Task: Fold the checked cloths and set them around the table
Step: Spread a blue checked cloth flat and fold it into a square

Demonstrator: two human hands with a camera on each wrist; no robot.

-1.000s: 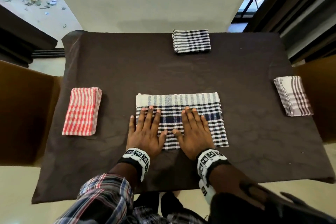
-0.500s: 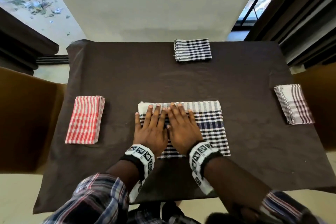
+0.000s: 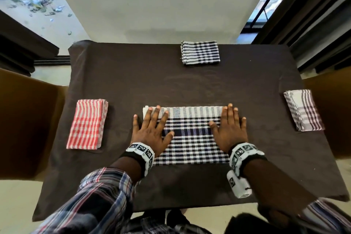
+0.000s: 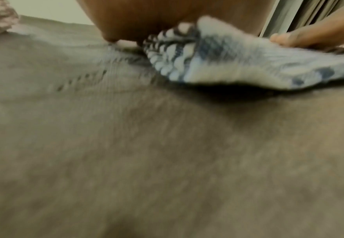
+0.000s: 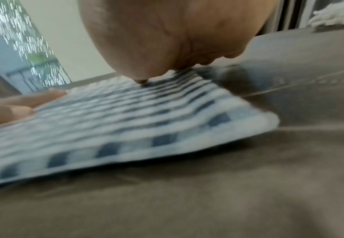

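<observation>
1. One blue-and-white checked cloth (image 3: 191, 135) lies flat and part-folded on the near middle of the table (image 3: 190, 85), which is covered by a dark brown tablecloth.
2. Both hands lie flat on it with fingers straight and spread, gripping nothing: the left hand (image 3: 152, 129) presses its left end, little finger off the edge on the brown covering, and the right hand (image 3: 230, 129) presses its right end.
3. In the left wrist view the cloth's near corner (image 4: 218, 59) is slightly raised off the table; in the right wrist view the heel of the right hand (image 5: 167, 35) bears down on the checks (image 5: 126, 122). Both wrist views are blurred.
4. Three folded cloths sit further out, well apart from the hands: a red-and-white checked cloth (image 3: 87, 123) at the left edge, a black-and-white checked cloth (image 3: 200, 52) at the far edge, and a grey-and-white striped cloth (image 3: 303, 112) at the right edge.
5. Brown chairs (image 3: 24, 123) stand at the left and right sides.
</observation>
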